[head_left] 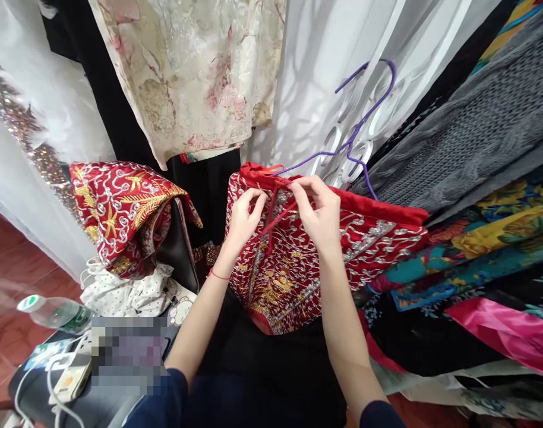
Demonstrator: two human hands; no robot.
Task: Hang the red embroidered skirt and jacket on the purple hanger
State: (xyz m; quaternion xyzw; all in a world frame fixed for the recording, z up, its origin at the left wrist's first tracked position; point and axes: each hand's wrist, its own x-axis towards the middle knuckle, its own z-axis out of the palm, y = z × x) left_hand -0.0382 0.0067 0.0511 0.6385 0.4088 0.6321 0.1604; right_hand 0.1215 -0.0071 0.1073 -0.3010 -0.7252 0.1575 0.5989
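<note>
At centre frame, the right hand (pixel 320 215) was clamped on the garment (pixel 283 282)'s red cord (pixel 279 219), the left hand (pixel 243 219) pinched together beside it, hold unconfirmed; tying appeared underway, calling for even tension.

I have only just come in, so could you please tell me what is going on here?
A person's left hand and right hand pinch at a thin dark red cord on the plain red fabric waistband of a red garment with silver and gold embroidery. The cord hangs down the front; whether it is knotted is hard to tell. A slim purple hanger rises above the waistband.
</note>
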